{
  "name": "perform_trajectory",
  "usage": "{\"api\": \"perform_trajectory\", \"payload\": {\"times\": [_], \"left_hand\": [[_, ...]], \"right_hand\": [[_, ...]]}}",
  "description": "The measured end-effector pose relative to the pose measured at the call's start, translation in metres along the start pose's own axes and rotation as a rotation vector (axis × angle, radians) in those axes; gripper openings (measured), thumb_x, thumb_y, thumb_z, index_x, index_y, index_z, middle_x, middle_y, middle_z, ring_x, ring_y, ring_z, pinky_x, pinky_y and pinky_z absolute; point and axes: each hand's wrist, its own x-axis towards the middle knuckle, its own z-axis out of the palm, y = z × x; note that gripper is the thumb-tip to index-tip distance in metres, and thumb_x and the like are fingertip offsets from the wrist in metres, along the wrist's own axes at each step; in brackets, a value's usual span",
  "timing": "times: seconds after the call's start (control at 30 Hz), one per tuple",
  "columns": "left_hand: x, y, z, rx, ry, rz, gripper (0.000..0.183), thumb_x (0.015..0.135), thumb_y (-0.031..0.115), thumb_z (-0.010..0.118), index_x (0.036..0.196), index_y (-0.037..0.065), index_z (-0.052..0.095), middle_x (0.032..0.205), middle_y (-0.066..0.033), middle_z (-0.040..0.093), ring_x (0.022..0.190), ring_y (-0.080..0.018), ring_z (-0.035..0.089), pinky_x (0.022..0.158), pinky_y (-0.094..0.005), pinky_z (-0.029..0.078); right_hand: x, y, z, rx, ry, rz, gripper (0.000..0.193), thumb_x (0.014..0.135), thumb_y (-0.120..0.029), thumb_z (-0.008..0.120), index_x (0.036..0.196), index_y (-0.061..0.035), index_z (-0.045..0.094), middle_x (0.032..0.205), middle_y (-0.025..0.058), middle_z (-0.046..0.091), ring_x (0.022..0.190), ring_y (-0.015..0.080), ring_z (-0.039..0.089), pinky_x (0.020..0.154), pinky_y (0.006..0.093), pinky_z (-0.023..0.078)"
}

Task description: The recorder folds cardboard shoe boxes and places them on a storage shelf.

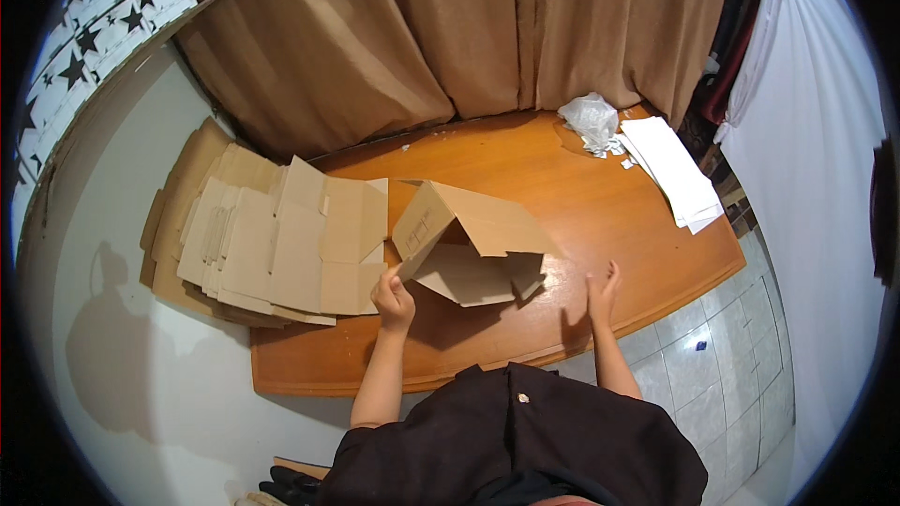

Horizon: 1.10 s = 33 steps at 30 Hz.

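A brown cardboard box [492,220], partly unfolded with its near side gaping, is tilted above the wooden table [647,262]. My left hand [393,301] is closed on the box's lower left corner, fingers pinched at the cardboard edge. To the right of the box, my right hand [603,292] hovers over the table with its fingers apart, touching nothing. A stack of flattened cardboard boxes [248,244] lies just left of my left hand, its sheets overlapping unevenly.
At the table's far right lie white paper sheets [670,169] beside a crumpled clear plastic bag [591,118] and small white scraps. Brown curtains [450,28] hang along the back. A white wall [112,253] bounds the left; white cloth [806,131] hangs right.
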Motion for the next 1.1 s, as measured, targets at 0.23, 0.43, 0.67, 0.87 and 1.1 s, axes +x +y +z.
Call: {"api": "perform_trajectory", "payload": {"times": [0.23,0.43,0.67,0.87,1.1], "left_hand": [[0.014,0.031,0.017,-0.209,-0.017,-0.054,0.044,0.099,0.034,0.035,0.094,-0.003,0.058,0.072,-0.0135,0.062,0.065,-0.0243,0.061,0.058,-0.0326,0.046],[0.011,0.048,0.020,-0.351,-0.046,-0.109,0.044,0.099,0.034,0.034,0.092,-0.003,0.058,0.072,-0.0092,0.059,0.066,-0.0175,0.055,0.062,-0.0302,0.044],[0.011,0.029,0.012,-0.574,-0.020,-0.466,0.046,0.100,0.039,0.032,0.103,-0.001,0.055,0.097,-0.0081,0.060,0.089,-0.0170,0.055,0.081,-0.0294,0.043],[0.031,0.005,0.003,-1.584,0.206,-0.686,0.064,0.094,0.056,0.032,0.123,0.002,0.048,0.116,-0.0093,0.057,0.104,-0.0226,0.055,0.094,-0.0331,0.041],[-0.012,-0.041,0.063,-1.171,-0.505,-1.433,0.077,0.090,0.064,0.024,0.137,0.003,0.035,0.142,-0.0117,0.036,0.130,-0.0281,0.034,0.108,-0.0392,0.026]], "right_hand": [[-0.024,-0.041,0.041,0.125,-0.507,0.042,0.109,0.070,-0.028,0.078,0.141,0.0023,0.001,0.126,0.0277,0.043,0.120,0.0322,0.043,0.099,0.0391,0.036],[0.001,0.019,0.074,0.277,-0.374,0.404,0.067,0.075,-0.011,0.069,0.130,0.0088,0.036,0.103,0.0200,0.062,0.090,0.0228,0.061,0.077,0.0310,0.048],[0.013,-0.028,0.021,0.116,-0.361,0.151,0.024,0.081,-0.008,0.053,0.097,0.0037,0.065,0.079,0.0052,0.065,0.072,0.0133,0.059,0.066,0.0265,0.046],[0.023,-0.107,-0.036,0.569,-0.190,0.237,0.024,0.086,-0.012,0.052,0.101,0.0027,0.064,0.082,0.0020,0.064,0.071,0.0095,0.058,0.064,0.0230,0.045],[0.015,-0.116,-0.061,0.840,-0.315,0.316,0.024,0.084,-0.011,0.054,0.100,0.0040,0.063,0.083,0.0021,0.064,0.070,0.0084,0.058,0.064,0.0211,0.045]]}}
